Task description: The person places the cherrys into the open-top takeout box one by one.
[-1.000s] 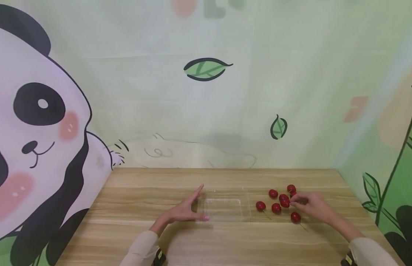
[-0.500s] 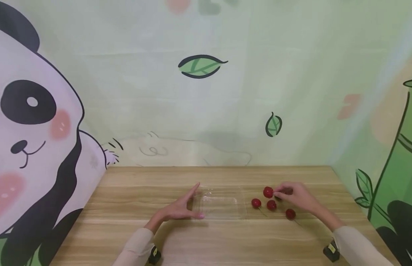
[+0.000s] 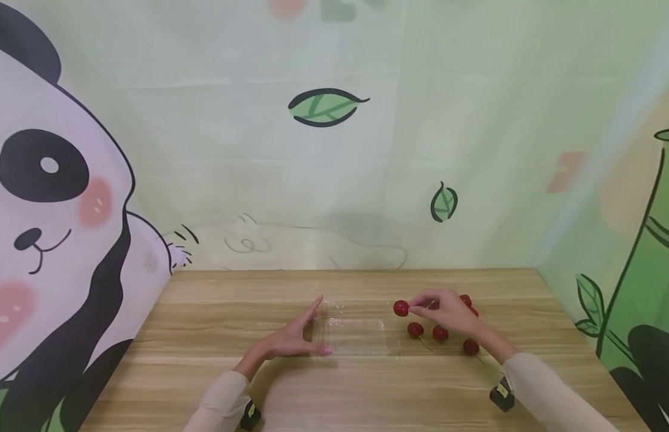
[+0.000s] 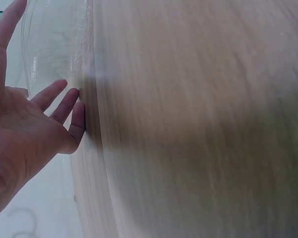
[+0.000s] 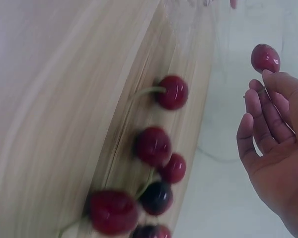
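Observation:
A clear plastic box lies on the table in the head view. My left hand is at its left side, thumb by the near corner and fingers spread toward the far corner. In the left wrist view the fingers of that hand look relaxed against the box's end. With thumb and fingertips my right hand pinches a red cherry near its stem, raised beside the box's right edge. The right wrist view shows this cherry at the fingertips, with part of the stem behind them.
Several loose cherries lie right of the box, including one with a stem, another beside it and one nearer the front. More sit partly hidden behind the right hand. The wooden table ends at a printed backdrop.
The right hand has gone from the cherry cluster leftward toward the box, carrying one cherry along. The left hand has stayed at the box. The head view has shifted slightly.

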### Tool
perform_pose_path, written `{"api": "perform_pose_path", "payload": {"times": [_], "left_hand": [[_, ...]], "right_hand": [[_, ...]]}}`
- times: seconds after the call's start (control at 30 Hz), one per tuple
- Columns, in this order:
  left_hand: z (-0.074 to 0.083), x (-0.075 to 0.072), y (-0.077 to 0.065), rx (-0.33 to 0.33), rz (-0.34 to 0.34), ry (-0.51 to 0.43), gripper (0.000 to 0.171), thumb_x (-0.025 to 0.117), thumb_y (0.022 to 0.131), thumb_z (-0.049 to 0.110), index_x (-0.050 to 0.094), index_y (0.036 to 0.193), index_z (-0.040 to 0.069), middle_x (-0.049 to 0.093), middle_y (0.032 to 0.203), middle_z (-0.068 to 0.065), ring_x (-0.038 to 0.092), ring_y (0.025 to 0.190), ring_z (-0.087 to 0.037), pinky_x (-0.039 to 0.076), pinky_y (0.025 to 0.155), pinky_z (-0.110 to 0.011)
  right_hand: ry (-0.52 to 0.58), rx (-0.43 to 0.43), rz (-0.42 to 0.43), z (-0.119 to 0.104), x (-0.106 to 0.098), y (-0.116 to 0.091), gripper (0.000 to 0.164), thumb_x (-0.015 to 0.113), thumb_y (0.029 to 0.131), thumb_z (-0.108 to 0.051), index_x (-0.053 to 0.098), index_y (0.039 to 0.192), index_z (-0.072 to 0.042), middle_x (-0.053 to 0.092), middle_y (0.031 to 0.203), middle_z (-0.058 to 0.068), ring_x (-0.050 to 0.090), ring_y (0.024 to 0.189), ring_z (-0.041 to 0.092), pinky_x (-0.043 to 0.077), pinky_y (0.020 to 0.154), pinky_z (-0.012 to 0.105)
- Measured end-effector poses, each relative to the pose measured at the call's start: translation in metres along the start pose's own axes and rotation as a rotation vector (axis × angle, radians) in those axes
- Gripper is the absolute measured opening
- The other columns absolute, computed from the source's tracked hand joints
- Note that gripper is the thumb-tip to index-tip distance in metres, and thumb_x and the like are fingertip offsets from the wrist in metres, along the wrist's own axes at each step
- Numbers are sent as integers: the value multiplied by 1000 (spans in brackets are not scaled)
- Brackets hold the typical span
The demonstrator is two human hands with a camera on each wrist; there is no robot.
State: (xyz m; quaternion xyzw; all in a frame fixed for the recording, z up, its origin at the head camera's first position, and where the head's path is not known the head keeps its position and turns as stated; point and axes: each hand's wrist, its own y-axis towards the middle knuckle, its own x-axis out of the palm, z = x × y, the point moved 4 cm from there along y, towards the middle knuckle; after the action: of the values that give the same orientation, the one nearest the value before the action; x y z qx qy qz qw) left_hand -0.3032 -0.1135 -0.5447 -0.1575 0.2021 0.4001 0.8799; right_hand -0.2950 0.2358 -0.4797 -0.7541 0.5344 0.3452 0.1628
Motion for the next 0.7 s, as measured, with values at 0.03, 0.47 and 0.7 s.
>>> {"api": "perform_pose_path", "payload": {"times": [0.03,0.47,0.7], "left_hand": [[0,0,0,3,1,2,124,85,83,42,-5,166,25,30,166,-17,26,154,-43,21,122,-67],[1,-1,-2,-7,-3,-24,122,84,83,43,-2,166,20,35,164,-18,28,153,-43,21,121,-69],[2,0,-1,-11,-6,-25,122,84,83,44,-2,166,19,35,164,-18,28,153,-43,21,121,-70]], "right_hand": [[9,-5,-8,-2,3,2,14,72,96,-22,78,103,-10,78,98,2,65,88,5,56,79,22],[59,-88,-84,-34,46,22,12,70,98,-20,79,101,-11,79,97,1,67,86,4,55,76,22],[77,-131,-81,-45,68,30,12,72,95,-14,79,99,-4,79,92,7,63,77,-1,55,71,21]]}}
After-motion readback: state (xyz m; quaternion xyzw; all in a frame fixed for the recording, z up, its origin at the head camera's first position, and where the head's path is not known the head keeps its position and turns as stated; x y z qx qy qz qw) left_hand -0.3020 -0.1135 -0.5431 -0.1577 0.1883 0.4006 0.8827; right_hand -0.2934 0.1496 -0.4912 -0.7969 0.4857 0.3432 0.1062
